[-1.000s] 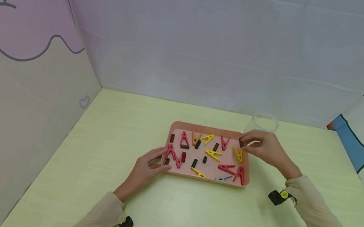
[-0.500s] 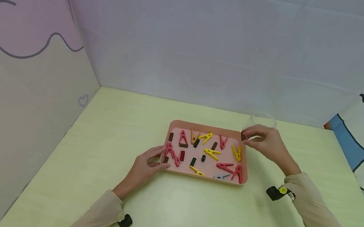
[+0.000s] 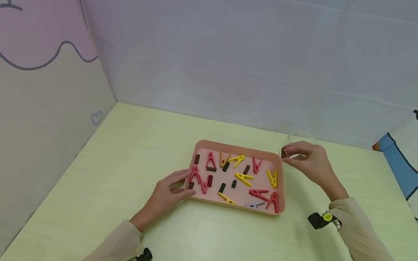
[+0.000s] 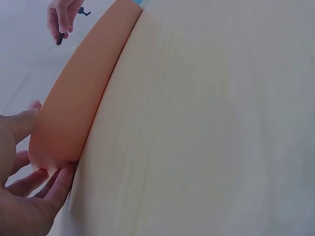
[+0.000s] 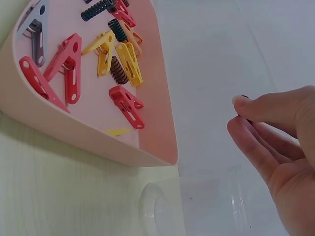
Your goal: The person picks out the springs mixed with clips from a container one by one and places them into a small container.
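A pink tray (image 3: 238, 148) sits on the table, holding red, yellow, orange and grey clothespins, such as a yellow clothespin (image 3: 243, 179), and dark coil springs, such as a brown coil spring (image 5: 118, 70). My left hand (image 3: 166, 189) grips the tray's near left corner, thumb at the rim and fingers against the outer wall in the left wrist view. Above the tray's far right corner, my right hand (image 3: 309, 160) pinches a dark coil spring (image 3: 283, 153) between thumb and fingertips. In the right wrist view the fingers mostly hide that spring.
A clear plastic jar (image 5: 197, 206) stands just beyond the tray's far right corner, partly behind the right hand in the head view. A pale wall (image 3: 219, 60) rises behind the table's back edge. Printed cartoon panels (image 3: 17, 99) stand at both sides.
My right hand has lifted the dark spring up and away from the tray's right inner side, toward the jar. My left hand has stayed on the tray's corner.
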A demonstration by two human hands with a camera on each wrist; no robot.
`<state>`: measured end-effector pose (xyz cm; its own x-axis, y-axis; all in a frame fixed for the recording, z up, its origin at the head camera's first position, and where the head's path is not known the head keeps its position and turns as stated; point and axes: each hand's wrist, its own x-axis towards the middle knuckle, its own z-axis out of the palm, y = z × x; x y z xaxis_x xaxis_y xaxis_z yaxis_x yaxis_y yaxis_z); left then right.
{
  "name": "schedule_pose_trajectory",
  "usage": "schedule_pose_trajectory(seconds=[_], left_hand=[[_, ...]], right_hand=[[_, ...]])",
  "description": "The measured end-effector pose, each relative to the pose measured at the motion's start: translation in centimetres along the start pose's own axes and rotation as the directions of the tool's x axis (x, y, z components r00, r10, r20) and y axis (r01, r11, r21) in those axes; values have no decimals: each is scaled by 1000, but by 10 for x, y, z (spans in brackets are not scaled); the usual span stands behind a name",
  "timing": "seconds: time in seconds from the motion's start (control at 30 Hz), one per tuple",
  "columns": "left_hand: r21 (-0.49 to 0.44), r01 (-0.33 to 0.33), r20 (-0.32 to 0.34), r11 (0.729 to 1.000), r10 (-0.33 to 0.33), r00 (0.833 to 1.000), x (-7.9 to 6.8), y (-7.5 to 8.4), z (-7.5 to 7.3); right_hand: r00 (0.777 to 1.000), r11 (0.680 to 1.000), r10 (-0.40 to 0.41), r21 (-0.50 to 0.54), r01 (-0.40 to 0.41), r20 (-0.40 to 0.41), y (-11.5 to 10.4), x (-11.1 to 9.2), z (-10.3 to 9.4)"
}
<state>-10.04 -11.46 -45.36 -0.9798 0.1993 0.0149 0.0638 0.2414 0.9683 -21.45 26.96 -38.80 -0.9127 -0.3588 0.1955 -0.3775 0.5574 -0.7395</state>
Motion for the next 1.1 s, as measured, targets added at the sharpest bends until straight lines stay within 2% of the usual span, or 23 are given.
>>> schedule_pose_trajectory(seconds=[0.13,0.27,0.37,0.43,0.5,0.53,0.7,0.73,0.8,0.9,1.1], left_hand=[[7,0,-4,1000,0,1000,1,-2,1],[7,0,-22,1000,1,1000,6,-19,3],[20,-1,-39,1000,2,999,9,-33,4],[28,-1,-44,1000,2,999,10,-37,4],[23,-7,-46,1000,8,999,10,-38,4],[19,-5,-41,1000,6,999,9,-34,3],[9,-1,-31,1000,1,1000,8,-29,3],[12,4,-31,1000,-4,1000,8,-29,3],[16,-8,-43,1000,9,999,10,-38,4],[21,-8,-48,1000,9,999,10,-39,4],[18,-17,-48,1000,18,999,10,-39,3]], right_hand=[[1000,1000,13,15,-13,-21,-15,-2,-3],[998,999,46,23,-45,-43,-27,-3,-6],[997,999,50,20,-49,-51,-18,0,-7],[997,999,46,23,-45,-58,-8,3,-8],[997,998,50,27,-49,-63,-4,4,-9],[997,998,49,28,-47,-66,-5,5,-10],[995,997,75,16,-74,-61,-24,4,-15],[995,997,81,17,-80,-63,-21,5,-15],[993,996,91,19,-90,-68,-10,8,-16],[992,995,99,27,-97,-84,6,13,-17],[991,996,88,15,-87,-96,12,17,-21]])
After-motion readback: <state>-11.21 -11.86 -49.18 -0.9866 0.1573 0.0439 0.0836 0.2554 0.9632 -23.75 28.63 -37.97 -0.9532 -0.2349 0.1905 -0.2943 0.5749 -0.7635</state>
